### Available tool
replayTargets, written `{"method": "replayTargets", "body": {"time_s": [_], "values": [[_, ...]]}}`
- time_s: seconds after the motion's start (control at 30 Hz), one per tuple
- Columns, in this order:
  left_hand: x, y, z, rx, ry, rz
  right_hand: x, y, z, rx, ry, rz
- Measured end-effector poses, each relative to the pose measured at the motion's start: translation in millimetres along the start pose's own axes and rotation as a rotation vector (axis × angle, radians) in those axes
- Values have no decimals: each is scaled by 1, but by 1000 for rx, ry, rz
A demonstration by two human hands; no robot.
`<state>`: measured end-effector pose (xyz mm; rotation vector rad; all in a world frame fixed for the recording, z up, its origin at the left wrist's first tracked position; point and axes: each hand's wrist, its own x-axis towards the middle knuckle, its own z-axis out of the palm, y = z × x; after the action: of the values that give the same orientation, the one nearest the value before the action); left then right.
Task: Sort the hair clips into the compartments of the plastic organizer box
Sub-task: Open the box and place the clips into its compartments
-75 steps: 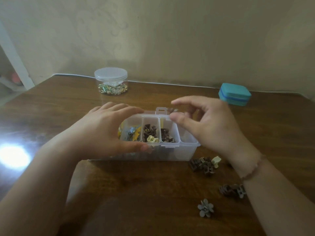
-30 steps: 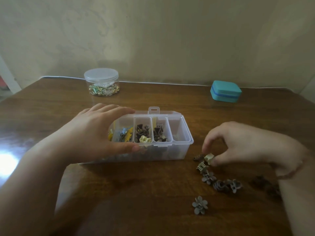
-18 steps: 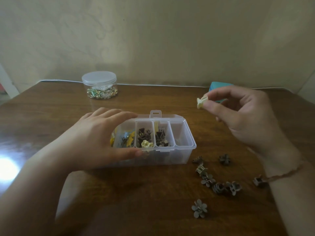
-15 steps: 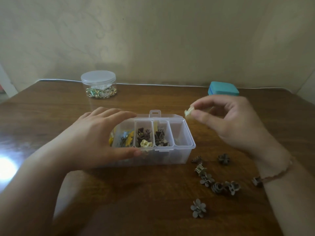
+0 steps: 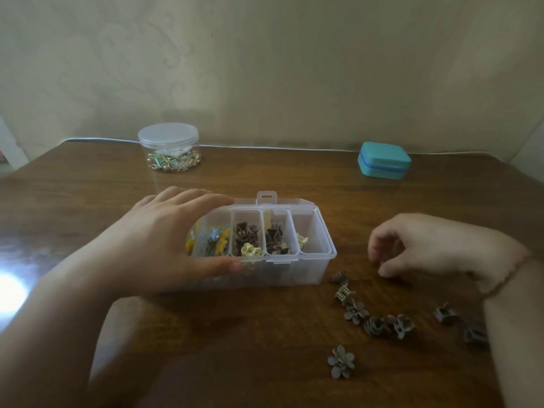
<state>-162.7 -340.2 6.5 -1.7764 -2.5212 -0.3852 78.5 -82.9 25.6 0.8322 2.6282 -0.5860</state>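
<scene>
Left hand [image 5: 164,242] grips organizer box [image 5: 312,269]; right hand [image 5: 435,245] fingers loosely curled, empty, over counter clips [image 5: 374,319]. Next: pinch one, drop in matching compartment.

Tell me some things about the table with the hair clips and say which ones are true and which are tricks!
1. The left hand holds the organizer box. True.
2. The teal case is open. False: its lid is closed.
3. A grey flower clip lies alone on the table, nearest the camera. True.
4. The rightmost compartment is packed with brown clips. False: only one cream clip shows in it; the brown clips are in the middle compartments.
5. The right hand is over the box. False: it is down by the table, right of the box, near the loose clips.
</scene>
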Motion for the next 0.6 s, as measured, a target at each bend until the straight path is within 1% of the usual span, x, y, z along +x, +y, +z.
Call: {"method": "replayTargets", "body": {"time_s": [0.03,0.07,0.1,0.13,0.17,0.2,0.23,0.27,0.3,0.37,0.4,0.43,0.5,0.6], "values": [[0,1,0,3,0,1,0,1,-1,-19,50,-6],[0,1,0,8,3,4,-2,0,-2,-41,160,-31],[-1,2,0,15,7,8,-3,-1,-2,-38,334,-84],[-1,2,0,19,11,11,-4,-5,-2,28,530,-165],[-1,3,0,21,12,12,-5,-11,0,182,696,-274],[-1,3,-1,20,12,13,-6,-21,1,403,789,-400],[-1,3,-1,17,10,13,-6,-31,4,615,810,-522],[-1,3,-1,15,9,14,-6,-41,8,738,791,-611],[-1,2,-1,13,8,13,-5,-48,13,750,764,-654],[-1,2,-1,11,13,12,0,-54,21,599,719,-625],[-1,1,-1,9,16,12,3,-51,22,533,736,-586],[-1,1,0,6,18,12,6,-46,20,530,789,-560],[-1,1,0,-9,23,12,5,-35,11,641,910,-535],[-1,1,1,-14,35,27,-10,-16,-6,703,1023,-504]]}}
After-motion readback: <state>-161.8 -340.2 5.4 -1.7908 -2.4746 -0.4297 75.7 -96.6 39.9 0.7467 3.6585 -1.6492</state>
